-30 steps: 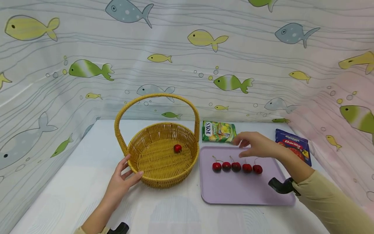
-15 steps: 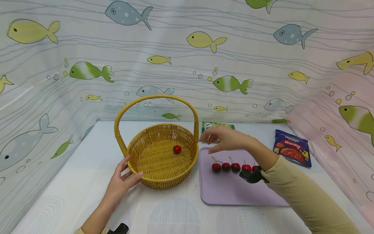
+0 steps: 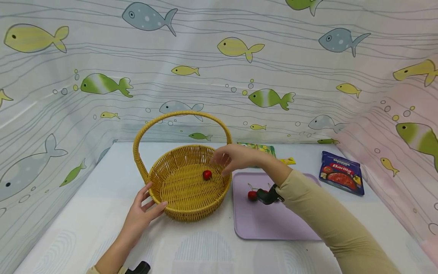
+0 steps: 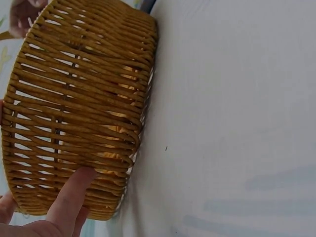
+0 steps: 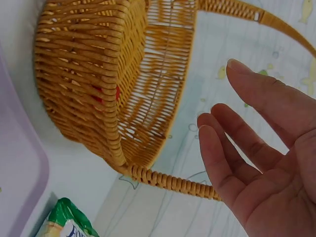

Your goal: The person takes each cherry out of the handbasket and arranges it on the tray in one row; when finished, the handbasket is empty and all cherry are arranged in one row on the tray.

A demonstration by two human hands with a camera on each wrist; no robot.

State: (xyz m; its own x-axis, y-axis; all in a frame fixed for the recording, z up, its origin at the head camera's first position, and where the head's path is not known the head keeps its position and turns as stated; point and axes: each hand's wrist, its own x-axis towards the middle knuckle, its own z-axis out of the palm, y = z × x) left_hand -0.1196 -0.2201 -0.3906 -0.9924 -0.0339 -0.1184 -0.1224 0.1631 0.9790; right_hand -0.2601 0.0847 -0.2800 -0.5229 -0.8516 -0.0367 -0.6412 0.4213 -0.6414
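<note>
A yellow wicker basket with a tall arched handle stands on the table, and one red cherry lies on its floor toward the right. My left hand rests against the basket's left front side, fingers and thumb spread along the rim; in the left wrist view a straight finger touches the weave. Over the basket's right rim, beside the foot of the handle, my right hand hovers with thumb and fingers apart. Nothing lies between them in the right wrist view. The cherry shows red through the weave there.
Right of the basket lies a lilac tray with cherries, mostly hidden by the right arm. Behind the arm is a green FOX'S candy bag. A blue Barilla pouch lies at the far right. Fish-patterned cloth walls surround the table.
My right hand has moved left from above the tray, past the green bag, to the basket's right rim. The left hand and basket stay in place.
</note>
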